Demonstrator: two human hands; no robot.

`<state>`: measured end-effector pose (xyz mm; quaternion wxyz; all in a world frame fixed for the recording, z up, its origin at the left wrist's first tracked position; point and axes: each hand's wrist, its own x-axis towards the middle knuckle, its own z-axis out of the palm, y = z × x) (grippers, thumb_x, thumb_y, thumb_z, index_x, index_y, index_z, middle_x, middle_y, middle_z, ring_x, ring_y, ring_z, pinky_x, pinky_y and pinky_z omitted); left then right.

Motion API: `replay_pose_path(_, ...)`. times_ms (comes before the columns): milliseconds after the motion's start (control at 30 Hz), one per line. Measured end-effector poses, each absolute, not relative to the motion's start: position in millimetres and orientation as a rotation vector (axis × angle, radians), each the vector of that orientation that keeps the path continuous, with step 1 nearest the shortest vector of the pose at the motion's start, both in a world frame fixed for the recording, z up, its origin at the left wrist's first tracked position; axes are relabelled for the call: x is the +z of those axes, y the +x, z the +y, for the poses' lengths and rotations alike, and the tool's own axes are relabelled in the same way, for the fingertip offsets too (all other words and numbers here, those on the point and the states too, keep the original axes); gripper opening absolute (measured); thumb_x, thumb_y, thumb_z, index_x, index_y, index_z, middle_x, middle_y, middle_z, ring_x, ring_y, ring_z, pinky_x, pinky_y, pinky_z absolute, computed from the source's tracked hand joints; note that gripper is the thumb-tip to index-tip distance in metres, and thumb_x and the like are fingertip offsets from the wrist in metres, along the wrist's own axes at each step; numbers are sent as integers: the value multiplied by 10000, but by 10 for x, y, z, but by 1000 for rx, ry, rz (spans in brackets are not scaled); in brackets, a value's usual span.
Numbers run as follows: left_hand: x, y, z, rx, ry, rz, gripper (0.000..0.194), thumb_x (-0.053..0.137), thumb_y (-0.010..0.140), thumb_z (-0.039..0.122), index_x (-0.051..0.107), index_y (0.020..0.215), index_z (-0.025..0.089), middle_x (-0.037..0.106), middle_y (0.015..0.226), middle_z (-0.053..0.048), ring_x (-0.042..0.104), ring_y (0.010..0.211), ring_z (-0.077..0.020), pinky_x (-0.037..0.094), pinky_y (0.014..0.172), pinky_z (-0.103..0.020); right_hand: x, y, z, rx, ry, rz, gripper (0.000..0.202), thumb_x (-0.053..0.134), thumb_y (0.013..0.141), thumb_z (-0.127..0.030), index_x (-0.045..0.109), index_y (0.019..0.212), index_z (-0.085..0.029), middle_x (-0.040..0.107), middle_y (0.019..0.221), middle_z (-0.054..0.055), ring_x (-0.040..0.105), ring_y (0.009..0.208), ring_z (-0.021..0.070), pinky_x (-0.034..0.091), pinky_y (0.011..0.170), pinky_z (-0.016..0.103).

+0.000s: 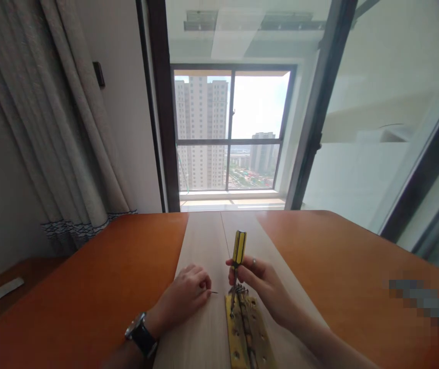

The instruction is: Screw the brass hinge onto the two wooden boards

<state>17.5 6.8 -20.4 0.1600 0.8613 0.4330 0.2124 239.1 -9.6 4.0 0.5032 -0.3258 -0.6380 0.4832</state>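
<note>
My right hand (261, 282) grips a screwdriver (239, 248) with a yellow and black handle, its shaft nearly upright. The tip points down at the left leaf of a brass hinge (248, 333), near one of its holes; whether it touches is hard to tell. The hinge lies open on pale wooden boards (204, 236), its lower end cut off by the frame. At the hinge's far end is a small dark metal cluster (241, 290), perhaps screws. Left of the hinge, my left hand (188, 289) rests closed on the board, pinching a thin pointed metal piece (214, 292).
The boards lie side by side on an orange-brown table (127, 271). A blurred grey object (426, 302) is at the right. Beyond the far table edge stand a dark-framed glass door (307, 143) and a window. A grey curtain (61, 118) hangs at the left.
</note>
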Motion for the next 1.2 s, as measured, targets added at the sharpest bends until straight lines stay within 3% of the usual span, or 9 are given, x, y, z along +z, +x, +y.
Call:
replay_pose_path(167,-216,150,42,604,2391,1240,43,546,841,160,562,839,200,622,984,-43,521,1006,-211,405,915,-339,16,2402,-88,1180,-795,-1536,373,660,839,-503,735,995,-172,709,750,62,590,686,171,427,657,305)
replay_pose_path(700,-188,153,23,626,2457,1279,35,540,838,166,567,834,188,606,917,-40,534,931,-199,421,842,-321,93,2352,-87,1116,-731,-1560,360,649,824,-500,719,910,-157,692,720,53,601,683,171,489,697,323)
replay_pose_path(1200,-166,147,13,614,2521,1257,39,545,846,192,583,845,185,611,905,-49,538,926,-203,434,816,-312,89,2379,-72,1170,-695,-1558,352,688,809,-461,708,973,-150,691,735,46,639,704,175,506,720,344)
